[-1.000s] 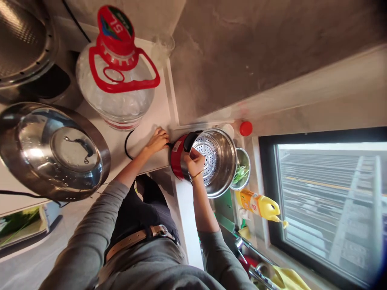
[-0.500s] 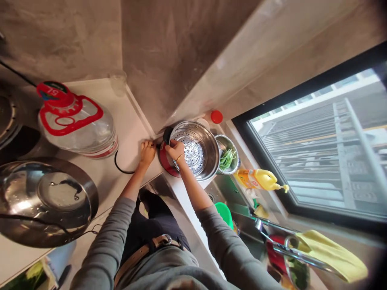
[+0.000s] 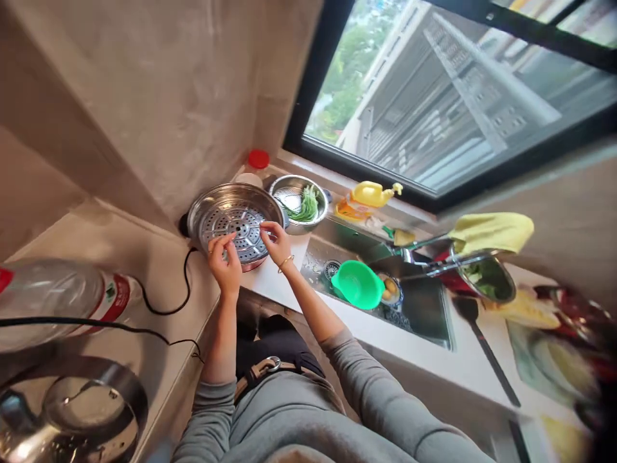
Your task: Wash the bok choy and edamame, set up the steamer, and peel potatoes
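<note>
A round steel steamer pot (image 3: 202,212) with a perforated steamer plate (image 3: 238,225) inside stands in the counter corner on a red base, partly hidden. My left hand (image 3: 225,265) is raised at the pot's near left edge, its fingers loosely curled and nothing visible in them. Over the pot's near right side is my right hand (image 3: 276,245), with thumb and index finger bent toward each other and a small gap between the tips. Just behind it, a steel pot (image 3: 284,193) holds green stalks (image 3: 306,204).
To the right, a sink (image 3: 434,315) contains a green plastic basin (image 3: 359,283). A yellow bottle (image 3: 361,199) stands by the window; a yellow cloth (image 3: 491,231) hangs over the faucet. On the left are a large clear bottle (image 3: 58,302), a black cable (image 3: 166,313) and a steel pan (image 3: 137,399).
The view has turned right toward the sink and window. My left hand has left the wall edge for the steamer pot's rim. My right hand has left the pot's left side for its near right.
</note>
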Demonstrator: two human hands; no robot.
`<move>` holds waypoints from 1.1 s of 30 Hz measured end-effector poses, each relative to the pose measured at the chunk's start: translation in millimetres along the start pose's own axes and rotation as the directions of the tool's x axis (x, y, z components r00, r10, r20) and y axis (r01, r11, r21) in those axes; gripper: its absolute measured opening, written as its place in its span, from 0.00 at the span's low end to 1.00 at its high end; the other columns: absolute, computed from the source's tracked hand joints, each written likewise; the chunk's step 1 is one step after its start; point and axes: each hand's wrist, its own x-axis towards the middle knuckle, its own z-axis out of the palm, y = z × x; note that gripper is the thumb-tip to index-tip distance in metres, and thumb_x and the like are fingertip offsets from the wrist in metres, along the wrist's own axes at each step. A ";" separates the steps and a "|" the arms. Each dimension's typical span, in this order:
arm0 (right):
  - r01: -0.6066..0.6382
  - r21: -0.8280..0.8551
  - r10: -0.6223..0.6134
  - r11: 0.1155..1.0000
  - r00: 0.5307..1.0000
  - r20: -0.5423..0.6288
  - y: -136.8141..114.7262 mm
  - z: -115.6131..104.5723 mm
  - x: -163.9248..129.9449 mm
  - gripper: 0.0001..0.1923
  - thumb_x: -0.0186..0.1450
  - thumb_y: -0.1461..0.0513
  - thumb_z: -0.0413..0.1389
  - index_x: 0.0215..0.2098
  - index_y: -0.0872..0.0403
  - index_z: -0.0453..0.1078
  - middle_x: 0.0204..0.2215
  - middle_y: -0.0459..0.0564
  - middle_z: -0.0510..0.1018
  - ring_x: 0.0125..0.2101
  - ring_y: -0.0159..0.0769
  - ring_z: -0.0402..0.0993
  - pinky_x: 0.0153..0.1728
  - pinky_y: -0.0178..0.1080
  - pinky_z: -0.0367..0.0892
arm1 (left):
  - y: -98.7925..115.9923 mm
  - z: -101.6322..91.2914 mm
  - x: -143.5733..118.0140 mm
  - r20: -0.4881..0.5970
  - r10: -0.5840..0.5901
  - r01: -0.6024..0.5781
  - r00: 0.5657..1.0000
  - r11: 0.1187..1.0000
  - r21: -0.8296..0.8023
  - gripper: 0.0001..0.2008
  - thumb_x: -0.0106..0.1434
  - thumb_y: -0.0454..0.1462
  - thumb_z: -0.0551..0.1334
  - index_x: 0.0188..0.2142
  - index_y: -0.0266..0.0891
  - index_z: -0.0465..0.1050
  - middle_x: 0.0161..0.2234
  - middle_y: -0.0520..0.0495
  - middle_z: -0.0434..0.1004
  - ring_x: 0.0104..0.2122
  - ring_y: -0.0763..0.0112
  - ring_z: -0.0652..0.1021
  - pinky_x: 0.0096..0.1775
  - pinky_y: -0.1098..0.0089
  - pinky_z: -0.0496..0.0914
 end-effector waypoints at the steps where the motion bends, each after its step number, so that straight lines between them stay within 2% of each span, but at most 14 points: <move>1: -0.037 0.001 0.037 0.999 0.997 -0.069 9.9 -24.3 -6.0 0.16 0.60 0.50 0.55 0.38 0.53 0.72 0.39 0.51 0.79 0.39 0.36 0.75 0.39 0.37 0.71 | 12.1 15.4 -5.2 0.061 0.029 -0.027 0.998 0.999 -0.033 0.11 0.66 0.34 0.54 0.39 0.41 0.75 0.37 0.46 0.76 0.42 0.68 0.76 0.47 0.64 0.70; 5: -0.243 0.025 0.243 0.970 0.949 -0.201 61.9 -119.3 -38.2 0.15 0.59 0.51 0.56 0.29 0.54 0.72 0.28 0.49 0.79 0.32 0.34 0.75 0.35 0.37 0.71 | 49.9 83.9 -39.5 0.355 0.106 -0.057 0.929 0.987 -0.148 0.11 0.66 0.34 0.54 0.37 0.40 0.75 0.36 0.46 0.77 0.40 0.68 0.76 0.46 0.65 0.70; 8: -0.376 -0.059 0.341 0.925 0.886 -0.314 100.0 -196.8 -73.6 0.15 0.61 0.53 0.54 0.23 0.54 0.71 0.22 0.48 0.77 0.28 0.34 0.74 0.32 0.37 0.70 | 69.5 137.6 -78.3 0.599 0.129 0.015 0.790 0.973 -0.228 0.11 0.65 0.35 0.54 0.37 0.40 0.76 0.36 0.46 0.78 0.40 0.68 0.77 0.45 0.66 0.71; 10: -0.436 -0.134 0.335 0.890 0.824 -0.457 119.7 -256.6 -99.4 0.11 0.61 0.57 0.55 0.23 0.54 0.71 0.23 0.48 0.77 0.30 0.35 0.74 0.35 0.40 0.71 | 79.2 175.4 -110.3 0.744 0.112 0.105 0.658 0.966 -0.237 0.11 0.65 0.36 0.54 0.38 0.39 0.76 0.37 0.46 0.79 0.39 0.68 0.77 0.44 0.66 0.72; 12: -0.485 -0.160 0.310 0.860 0.746 -0.590 134.6 -323.8 -121.2 0.05 0.59 0.62 0.55 0.28 0.55 0.72 0.31 0.52 0.79 0.37 0.39 0.74 0.45 0.46 0.69 | 87.7 216.6 -147.4 0.866 0.074 0.199 0.495 0.960 -0.196 0.12 0.64 0.36 0.54 0.39 0.39 0.76 0.38 0.45 0.80 0.40 0.69 0.78 0.45 0.66 0.72; 15: -0.569 -0.259 0.242 0.780 0.657 -0.714 151.3 -432.0 -134.0 0.17 0.57 0.68 0.52 0.44 0.61 0.72 0.51 0.62 0.74 0.56 0.46 0.65 0.59 0.52 0.57 | 102.7 284.9 -211.6 0.974 0.003 0.340 0.225 0.937 -0.081 0.13 0.64 0.37 0.54 0.42 0.37 0.75 0.40 0.42 0.81 0.42 0.67 0.79 0.46 0.64 0.73; 17: -0.619 -0.435 0.178 0.654 0.685 -0.707 161.0 -499.3 -125.7 0.25 0.58 0.69 0.49 0.54 0.65 0.66 0.60 0.65 0.65 0.63 0.47 0.54 0.64 0.50 0.50 | 115.9 331.1 -256.6 0.995 -0.067 0.452 0.074 0.892 0.026 0.13 0.63 0.37 0.55 0.42 0.36 0.75 0.42 0.40 0.81 0.43 0.65 0.79 0.48 0.62 0.72; 19: -0.589 -0.630 0.150 0.506 0.779 -0.609 171.4 -553.0 -107.8 0.29 0.60 0.69 0.48 0.60 0.66 0.61 0.65 0.64 0.57 0.66 0.46 0.46 0.65 0.49 0.46 | 130.3 373.5 -298.1 0.989 -0.145 0.563 -0.031 0.815 0.137 0.13 0.63 0.39 0.56 0.41 0.35 0.75 0.43 0.38 0.81 0.44 0.63 0.80 0.49 0.60 0.72; 20: -0.548 -0.703 0.165 0.454 0.827 -0.538 177.1 -572.8 -97.5 0.29 0.61 0.69 0.48 0.61 0.66 0.60 0.65 0.63 0.57 0.67 0.46 0.45 0.66 0.50 0.44 | 137.2 392.3 -315.8 0.981 -0.184 0.610 -0.057 0.772 0.180 0.14 0.62 0.40 0.56 0.41 0.35 0.75 0.43 0.38 0.81 0.44 0.62 0.80 0.49 0.59 0.72; 22: -0.463 -0.800 0.239 0.381 0.886 -0.398 189.2 -597.8 -80.1 0.25 0.63 0.68 0.48 0.58 0.65 0.65 0.62 0.62 0.63 0.65 0.48 0.50 0.66 0.52 0.42 | 148.2 424.3 -343.4 0.965 -0.253 0.689 -0.062 0.689 0.225 0.15 0.61 0.43 0.59 0.40 0.34 0.76 0.42 0.38 0.81 0.45 0.59 0.79 0.50 0.58 0.71; 26: -0.402 -0.855 0.410 0.327 0.876 -0.255 211.2 -607.2 -75.9 0.16 0.65 0.62 0.50 0.40 0.65 0.77 0.46 0.68 0.77 0.56 0.54 0.62 0.60 0.53 0.54 | 154.6 469.1 -370.1 0.949 -0.315 0.838 0.021 0.523 0.155 0.17 0.59 0.44 0.62 0.41 0.32 0.76 0.44 0.36 0.80 0.47 0.58 0.78 0.51 0.60 0.70; 30: -0.433 -0.750 0.338 0.499 0.895 -0.292 224.8 -602.3 -105.6 0.16 0.66 0.60 0.50 0.35 0.59 0.78 0.34 0.63 0.79 0.53 0.52 0.63 0.56 0.50 0.59 | 141.5 494.8 -382.2 0.910 -0.412 0.870 0.051 0.465 0.162 0.16 0.67 0.41 0.54 0.46 0.33 0.73 0.49 0.36 0.77 0.48 0.64 0.77 0.52 0.64 0.70; 31: -0.472 -0.674 0.308 0.568 0.881 -0.358 228.9 -599.5 -114.1 0.16 0.66 0.60 0.48 0.37 0.57 0.77 0.35 0.60 0.79 0.52 0.49 0.65 0.56 0.48 0.59 | 135.7 497.6 -385.4 0.887 -0.459 0.854 0.058 0.483 0.194 0.17 0.69 0.41 0.51 0.49 0.33 0.71 0.50 0.36 0.76 0.49 0.65 0.76 0.53 0.65 0.69; 33: -0.576 -0.421 0.342 0.700 0.789 -0.511 240.8 -588.7 -129.7 0.16 0.67 0.60 0.46 0.42 0.56 0.75 0.42 0.57 0.78 0.49 0.43 0.67 0.56 0.45 0.59 | 121.4 497.5 -392.5 0.827 -0.556 0.816 0.079 0.513 0.267 0.18 0.71 0.40 0.49 0.53 0.33 0.68 0.51 0.37 0.74 0.51 0.66 0.74 0.53 0.65 0.69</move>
